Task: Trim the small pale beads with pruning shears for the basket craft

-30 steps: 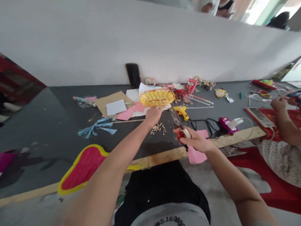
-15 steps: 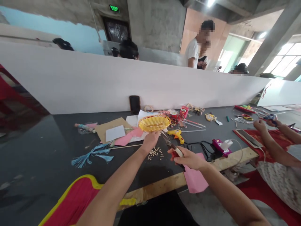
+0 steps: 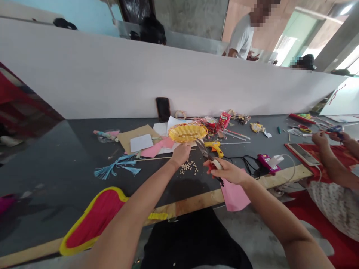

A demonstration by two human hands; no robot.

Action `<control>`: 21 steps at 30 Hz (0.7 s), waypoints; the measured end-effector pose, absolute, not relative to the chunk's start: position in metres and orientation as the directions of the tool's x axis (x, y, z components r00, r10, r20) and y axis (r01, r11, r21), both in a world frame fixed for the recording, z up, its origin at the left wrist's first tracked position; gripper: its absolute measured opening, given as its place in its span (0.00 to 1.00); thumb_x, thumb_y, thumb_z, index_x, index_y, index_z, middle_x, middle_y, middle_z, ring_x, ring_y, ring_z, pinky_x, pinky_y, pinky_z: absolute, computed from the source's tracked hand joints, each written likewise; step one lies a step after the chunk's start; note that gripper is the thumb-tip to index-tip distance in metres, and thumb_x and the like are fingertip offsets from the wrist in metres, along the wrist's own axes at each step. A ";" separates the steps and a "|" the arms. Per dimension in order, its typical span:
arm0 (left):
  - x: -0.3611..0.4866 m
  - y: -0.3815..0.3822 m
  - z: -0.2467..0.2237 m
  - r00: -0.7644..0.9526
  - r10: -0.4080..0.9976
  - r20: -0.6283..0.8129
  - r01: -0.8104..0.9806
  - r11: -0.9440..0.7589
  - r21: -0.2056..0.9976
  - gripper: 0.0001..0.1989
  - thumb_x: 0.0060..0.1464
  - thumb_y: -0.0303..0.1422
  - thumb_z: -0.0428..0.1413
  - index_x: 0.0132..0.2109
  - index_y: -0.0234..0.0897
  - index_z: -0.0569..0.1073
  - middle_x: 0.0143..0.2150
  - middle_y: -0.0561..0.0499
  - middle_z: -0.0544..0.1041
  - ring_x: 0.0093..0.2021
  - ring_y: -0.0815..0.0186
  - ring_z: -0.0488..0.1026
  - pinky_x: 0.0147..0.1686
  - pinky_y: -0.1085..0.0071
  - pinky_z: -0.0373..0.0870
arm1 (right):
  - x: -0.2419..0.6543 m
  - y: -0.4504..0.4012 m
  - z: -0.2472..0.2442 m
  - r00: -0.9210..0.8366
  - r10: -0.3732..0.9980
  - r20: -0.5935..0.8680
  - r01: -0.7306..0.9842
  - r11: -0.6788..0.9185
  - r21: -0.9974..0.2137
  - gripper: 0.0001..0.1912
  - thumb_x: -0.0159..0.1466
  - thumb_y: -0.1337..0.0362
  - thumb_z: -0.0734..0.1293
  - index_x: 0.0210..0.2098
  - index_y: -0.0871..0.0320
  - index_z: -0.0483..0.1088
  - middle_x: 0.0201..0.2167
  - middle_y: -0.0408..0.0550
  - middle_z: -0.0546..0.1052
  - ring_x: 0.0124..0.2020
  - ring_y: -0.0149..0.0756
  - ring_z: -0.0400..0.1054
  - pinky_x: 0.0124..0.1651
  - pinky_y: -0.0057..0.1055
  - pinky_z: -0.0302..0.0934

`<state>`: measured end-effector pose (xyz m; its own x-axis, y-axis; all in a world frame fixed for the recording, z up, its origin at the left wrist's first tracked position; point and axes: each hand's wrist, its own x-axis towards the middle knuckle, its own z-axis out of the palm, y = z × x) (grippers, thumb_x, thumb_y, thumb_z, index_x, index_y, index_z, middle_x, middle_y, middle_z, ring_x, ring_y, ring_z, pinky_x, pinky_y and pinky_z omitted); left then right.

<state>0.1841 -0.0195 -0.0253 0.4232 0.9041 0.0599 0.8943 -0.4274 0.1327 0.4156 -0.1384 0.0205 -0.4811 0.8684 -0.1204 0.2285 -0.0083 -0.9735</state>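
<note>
I have the left arm stretched out toward 12 o'clock, wrist bent slightly, with the left grip [image 3: 181, 154] half curled and its fingers at the near rim of a woven yellow basket [image 3: 187, 132]. From here I cannot tell whether it is touching the rim or holding it. The basket sits on loose paper at about 12 o'clock from my chest, tilted a little, on the dark grey desk [image 3: 64, 175].

The right arm comes in from 4 o'clock, with the right grip [image 3: 226, 171] closed around the white and red handles of a pair of metal shears [image 3: 209, 156]. Their blades point to 11 o'clock, toward the basket and just beside it. A pink paper sheet [image 3: 234, 195] hangs over the desk edge below that grip.

Small pale beads [image 3: 188, 168] lie between the two grips. A yellow glue gun [image 3: 214, 148] sits just past the blades, and a blue tassel [image 3: 117, 168] lies at 10 o'clock. At 3 o'clock, a co-worker's hands [image 3: 319, 139] are working with blue-handled scissors [image 3: 335, 129]
</note>
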 end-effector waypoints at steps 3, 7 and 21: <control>0.184 -0.022 -0.023 0.436 0.899 0.046 0.886 -0.437 0.156 0.15 0.62 0.23 0.47 0.44 0.29 0.80 0.50 0.33 0.77 0.53 0.52 0.75 0.53 0.61 0.71 | 0.420 -0.140 0.021 -0.452 0.882 -0.135 0.228 -0.032 -0.973 0.25 0.60 0.51 0.73 0.53 0.56 0.71 0.38 0.46 0.74 0.40 0.35 0.71 0.39 0.31 0.64; 0.189 -0.024 -0.022 0.443 0.895 0.055 0.867 -0.443 0.226 0.14 0.63 0.23 0.48 0.40 0.31 0.79 0.48 0.35 0.78 0.55 0.53 0.74 0.54 0.62 0.70 | 0.424 -0.143 0.025 -0.443 0.884 -0.147 0.256 -0.032 -0.966 0.25 0.61 0.52 0.71 0.54 0.56 0.70 0.38 0.46 0.75 0.39 0.34 0.71 0.38 0.30 0.64; 0.133 -0.069 -0.006 0.126 0.987 0.096 0.147 -0.114 0.983 0.19 0.56 0.45 0.59 0.46 0.35 0.76 0.34 0.50 0.77 0.24 0.71 0.65 0.27 0.73 0.63 | 0.399 -0.102 -0.004 -0.405 0.892 0.202 0.833 0.451 -0.320 0.25 0.62 0.71 0.61 0.59 0.63 0.68 0.65 0.65 0.66 0.65 0.55 0.61 0.63 0.54 0.61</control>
<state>0.1326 -0.0692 -0.0058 0.1263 0.9874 0.0956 0.1470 -0.1139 0.9826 0.3987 -0.1019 -0.0040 -0.4046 0.8918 0.2025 0.8332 0.4508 -0.3204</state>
